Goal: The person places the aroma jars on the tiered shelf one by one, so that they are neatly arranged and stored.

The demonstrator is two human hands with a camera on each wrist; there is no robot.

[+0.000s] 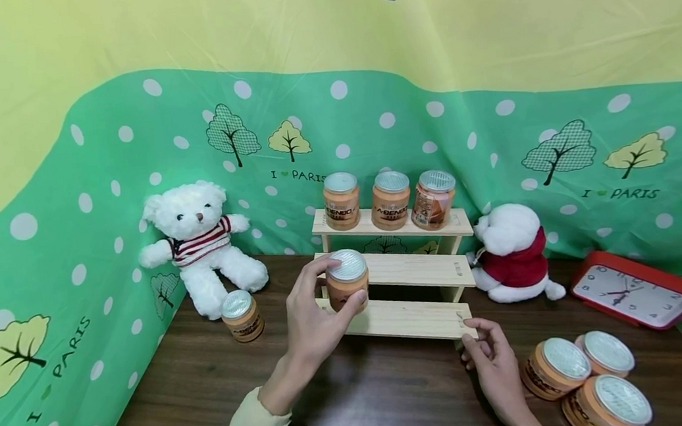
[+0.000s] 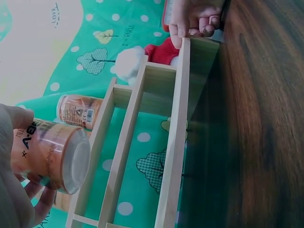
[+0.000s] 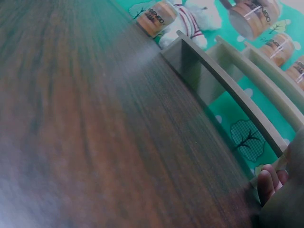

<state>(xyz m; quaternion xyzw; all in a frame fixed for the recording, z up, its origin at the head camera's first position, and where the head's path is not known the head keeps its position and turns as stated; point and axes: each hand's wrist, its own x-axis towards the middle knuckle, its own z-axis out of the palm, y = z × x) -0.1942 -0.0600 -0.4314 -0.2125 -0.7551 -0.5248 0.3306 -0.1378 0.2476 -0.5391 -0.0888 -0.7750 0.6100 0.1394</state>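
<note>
My left hand (image 1: 313, 317) holds a jar (image 1: 347, 285) with orange-brown contents and a pale lid, thumb on one side and fingers on the other. In the left wrist view the raised jar (image 2: 50, 152) shows its smooth clear base. Behind it in the head view stands a three-step wooden shelf (image 1: 408, 317). My right hand (image 1: 495, 367) pinches the right front corner of the lowest step between thumb and fingers. On the top step are three like jars, the middle one (image 1: 391, 203) between two others; the held jar overlaps the left part of the lower steps.
One jar (image 1: 243, 317) stands left of the shelf by a white teddy bear (image 1: 203, 239) in a striped shirt. Three jars (image 1: 606, 402) cluster at the right front. A plush toy in red (image 1: 513, 254) and a red clock (image 1: 634, 290) sit behind them on the dark wood table (image 1: 383, 395).
</note>
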